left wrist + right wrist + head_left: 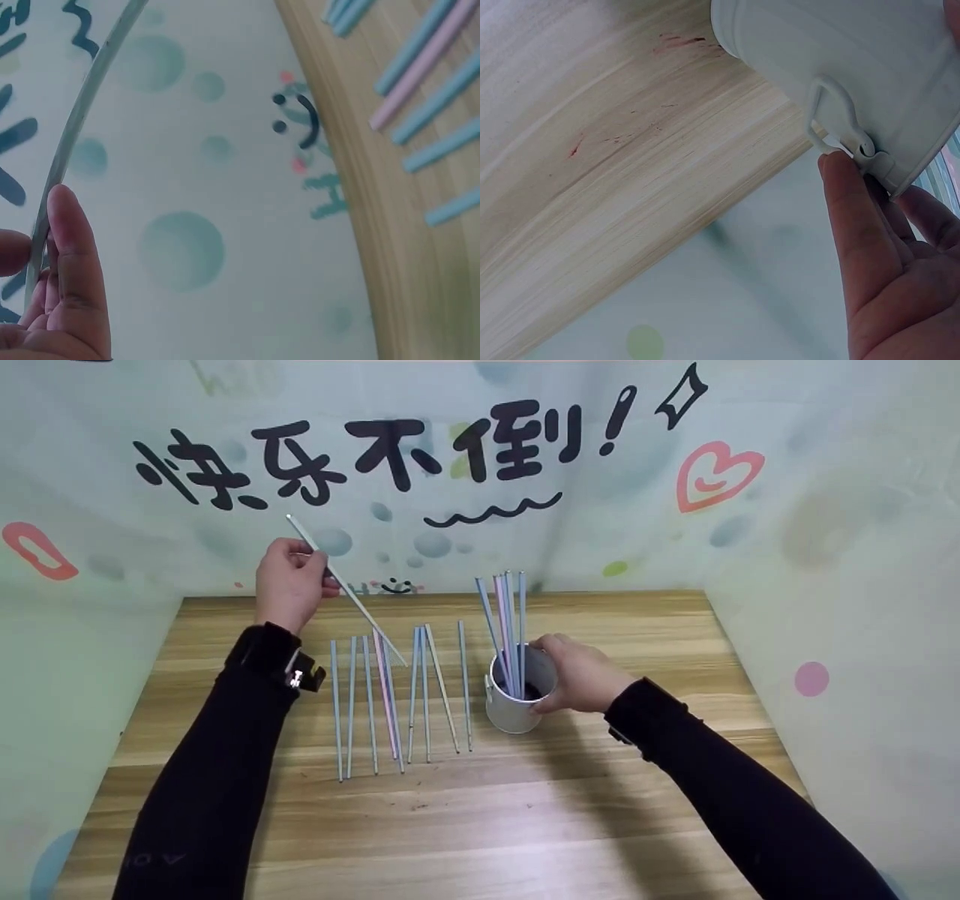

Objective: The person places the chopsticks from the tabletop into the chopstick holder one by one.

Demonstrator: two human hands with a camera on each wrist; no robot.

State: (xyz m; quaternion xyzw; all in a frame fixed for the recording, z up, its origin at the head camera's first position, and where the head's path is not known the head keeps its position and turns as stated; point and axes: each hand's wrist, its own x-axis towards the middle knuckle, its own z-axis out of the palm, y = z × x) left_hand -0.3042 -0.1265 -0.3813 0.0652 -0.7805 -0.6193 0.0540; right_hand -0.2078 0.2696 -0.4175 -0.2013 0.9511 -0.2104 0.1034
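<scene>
On the table (450, 825), the white pail (514, 712) stands just to the left of the R hand (581, 675), whose thumb and fingers are clamped on it at the rim; a bunch of sticks (511, 622), blue w/ some pink, is already inside, so I judge the work approx. midway. Btwn both hands, nearer to the body than the L hand (291, 581), lies a row of loose sticks (426, 697), prob. the part left. One pale stick (349, 592) is pinched in the L hand, well apart from the R hand, not yet in the pail.
</scene>
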